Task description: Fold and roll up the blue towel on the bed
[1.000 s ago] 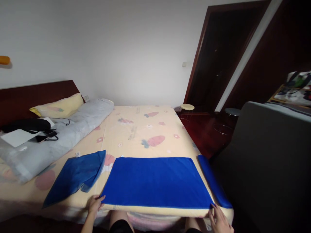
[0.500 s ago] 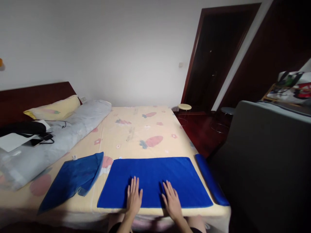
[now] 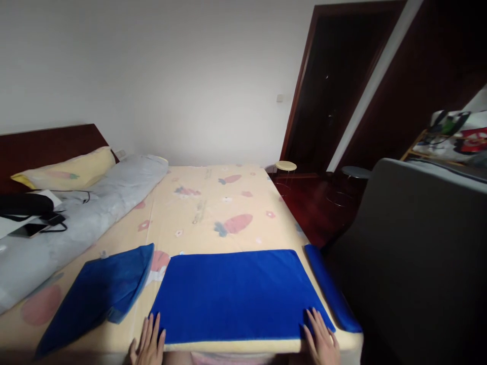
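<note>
A blue towel (image 3: 232,296) lies spread flat near the front edge of the bed. At its near left corner is my left hand (image 3: 149,342), open, the fingertips by the towel's edge. My right hand (image 3: 321,338) rests open at the near right corner, fingers spread over the cloth. Neither hand grasps anything. Left of the flat towel lies a second blue cloth (image 3: 101,289), loosely folded and creased. A rolled blue towel (image 3: 331,289) sits along the bed's right edge, just beyond my right hand.
The bed (image 3: 198,203) has a cream sheet with a carrot print. A grey quilt (image 3: 95,213), a yellow pillow (image 3: 72,170) and a phone (image 3: 32,230) are on the left. A dark grey panel (image 3: 411,253) rises at the right; a stool (image 3: 285,166) stands beyond the bed.
Both hands have moved apart and nearer to me, from the middle of the flat towel out to its near corners. The view has shifted slightly. The towels look the same.
</note>
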A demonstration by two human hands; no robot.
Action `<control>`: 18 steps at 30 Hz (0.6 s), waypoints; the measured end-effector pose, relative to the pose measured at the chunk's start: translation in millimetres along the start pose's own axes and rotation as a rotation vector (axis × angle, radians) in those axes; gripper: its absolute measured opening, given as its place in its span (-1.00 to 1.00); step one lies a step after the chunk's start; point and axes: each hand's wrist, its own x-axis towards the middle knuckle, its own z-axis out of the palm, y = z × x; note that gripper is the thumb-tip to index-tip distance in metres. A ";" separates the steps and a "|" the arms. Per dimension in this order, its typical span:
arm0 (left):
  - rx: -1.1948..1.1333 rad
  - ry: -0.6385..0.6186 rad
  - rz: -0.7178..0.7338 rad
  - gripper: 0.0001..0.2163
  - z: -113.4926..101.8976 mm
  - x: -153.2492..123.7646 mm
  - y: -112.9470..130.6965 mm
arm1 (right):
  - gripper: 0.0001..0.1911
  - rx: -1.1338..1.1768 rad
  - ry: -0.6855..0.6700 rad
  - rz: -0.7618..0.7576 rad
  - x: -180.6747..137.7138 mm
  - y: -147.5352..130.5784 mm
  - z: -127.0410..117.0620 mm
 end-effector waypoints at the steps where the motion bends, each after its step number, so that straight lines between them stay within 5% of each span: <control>1: -0.037 0.043 0.021 -0.47 -1.4 5.1 13.1 | -0.37 0.015 -0.008 -0.027 7.2 -14.4 1.8; 8: -0.247 0.053 0.424 -0.49 -35.8 85.8 170.7 | -0.42 0.142 -0.220 -0.355 94.3 -181.2 32.6; 11: -0.268 0.000 0.535 -0.48 -37.6 112.4 220.4 | -0.41 0.179 -0.297 -0.505 128.3 -223.5 48.3; 14: -0.243 -0.062 0.519 -0.50 -23.7 126.6 223.8 | -0.43 0.156 -0.377 -0.576 157.1 -213.9 57.8; 18: -0.175 -0.106 0.367 -0.53 -0.8 143.0 159.2 | -0.42 0.028 -0.334 -0.399 187.3 -128.7 55.1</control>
